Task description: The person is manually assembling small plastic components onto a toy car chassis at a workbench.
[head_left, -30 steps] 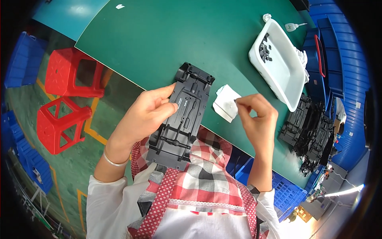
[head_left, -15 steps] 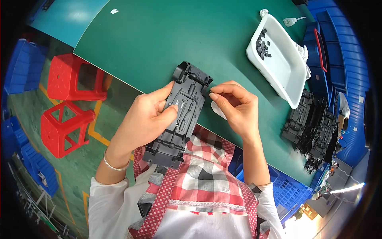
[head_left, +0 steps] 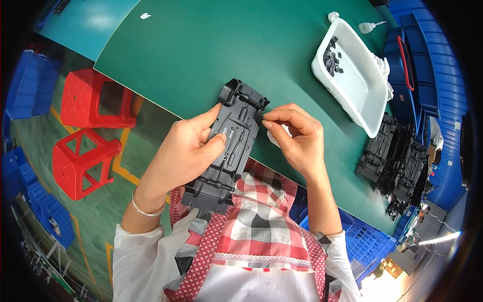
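My left hand (head_left: 191, 143) grips a long black plastic chassis (head_left: 239, 133) by its left edge, thumb across the face that is turned up. Moulded ribs, bars and small holes cover that face. The chassis slants over the table's front edge, its lower end against my checked apron (head_left: 256, 211). At the right side near its top, my right hand (head_left: 297, 133) pinches a small dark piece (head_left: 260, 117) between thumb and fingertips. That piece is mostly hidden, and I cannot tell whether it touches the chassis. Something white (head_left: 279, 135) shows behind the right fingers.
A white tray (head_left: 359, 100) with several small black pieces (head_left: 332, 58) stands at the right of the green table (head_left: 191, 45). Similar black chassis (head_left: 395, 156) are stacked at the right edge. A small white bottle (head_left: 370, 26) lies beyond the tray. Red stools (head_left: 83, 161) stand at left.
My right hand has shifted slightly left, bringing its fingertips closer to the chassis edge. The left hand keeps the same grip on the chassis.
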Demonstrator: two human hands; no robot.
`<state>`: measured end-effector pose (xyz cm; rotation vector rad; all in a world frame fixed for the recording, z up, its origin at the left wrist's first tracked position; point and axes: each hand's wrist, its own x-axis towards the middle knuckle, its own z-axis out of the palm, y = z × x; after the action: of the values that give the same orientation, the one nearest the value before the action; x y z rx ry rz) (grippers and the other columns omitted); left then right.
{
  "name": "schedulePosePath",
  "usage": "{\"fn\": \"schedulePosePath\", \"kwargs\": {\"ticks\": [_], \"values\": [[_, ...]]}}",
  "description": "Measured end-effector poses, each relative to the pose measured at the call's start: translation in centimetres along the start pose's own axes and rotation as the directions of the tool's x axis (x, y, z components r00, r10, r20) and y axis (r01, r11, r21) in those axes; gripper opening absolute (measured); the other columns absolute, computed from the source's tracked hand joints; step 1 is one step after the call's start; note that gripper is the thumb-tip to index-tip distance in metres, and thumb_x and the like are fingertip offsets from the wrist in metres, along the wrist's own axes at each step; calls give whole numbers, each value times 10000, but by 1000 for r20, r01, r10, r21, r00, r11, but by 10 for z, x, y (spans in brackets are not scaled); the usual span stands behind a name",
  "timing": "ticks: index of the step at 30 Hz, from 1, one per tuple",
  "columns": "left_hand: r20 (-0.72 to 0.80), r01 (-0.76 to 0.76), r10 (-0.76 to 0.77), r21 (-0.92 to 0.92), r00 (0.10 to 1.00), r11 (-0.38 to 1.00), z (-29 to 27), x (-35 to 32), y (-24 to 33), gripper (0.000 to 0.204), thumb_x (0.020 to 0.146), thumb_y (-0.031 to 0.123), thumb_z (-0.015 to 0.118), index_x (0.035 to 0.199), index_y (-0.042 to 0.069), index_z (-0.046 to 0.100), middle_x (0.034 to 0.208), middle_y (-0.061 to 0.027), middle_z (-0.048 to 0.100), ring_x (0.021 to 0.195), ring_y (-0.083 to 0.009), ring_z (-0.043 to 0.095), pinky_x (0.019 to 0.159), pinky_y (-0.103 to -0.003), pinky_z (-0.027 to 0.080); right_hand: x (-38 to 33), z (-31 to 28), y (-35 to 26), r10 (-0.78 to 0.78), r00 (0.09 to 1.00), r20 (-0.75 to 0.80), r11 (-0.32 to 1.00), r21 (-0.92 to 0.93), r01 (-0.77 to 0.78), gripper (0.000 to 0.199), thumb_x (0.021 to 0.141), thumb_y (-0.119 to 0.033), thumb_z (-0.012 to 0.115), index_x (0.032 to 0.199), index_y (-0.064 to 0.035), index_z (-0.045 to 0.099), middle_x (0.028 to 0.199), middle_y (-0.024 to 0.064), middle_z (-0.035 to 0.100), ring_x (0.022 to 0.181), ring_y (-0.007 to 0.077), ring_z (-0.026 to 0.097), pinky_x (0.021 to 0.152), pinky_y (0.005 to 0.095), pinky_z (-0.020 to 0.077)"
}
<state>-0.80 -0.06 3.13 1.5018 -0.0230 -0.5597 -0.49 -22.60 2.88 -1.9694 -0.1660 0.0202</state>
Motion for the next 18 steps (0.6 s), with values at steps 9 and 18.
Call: {"fn": "schedulePosePath", "kwargs": {"ticks": [9,18], "values": [[-3,-18,18,14,1000,1000,-1,1,-4,480,872,22,556,1331,-86,464,586,56,310,524,-16,267,440,-237,234,1,-1,-6,9,1000,21,999,-49,-8,106,787,38,683,887,5,694,869,95,678,789,209,660,691,297,511],[-15,-9,9,3,1000,1000,1,0,1,430,872,13,555,1286,-86,490,598,59,322,531,-13,266,439,-236,232,1,0,-7,-40,999,28,993,-110,43,124,768,62,687,878,6,684,866,101,674,794,228,668,695,305,523]]}}
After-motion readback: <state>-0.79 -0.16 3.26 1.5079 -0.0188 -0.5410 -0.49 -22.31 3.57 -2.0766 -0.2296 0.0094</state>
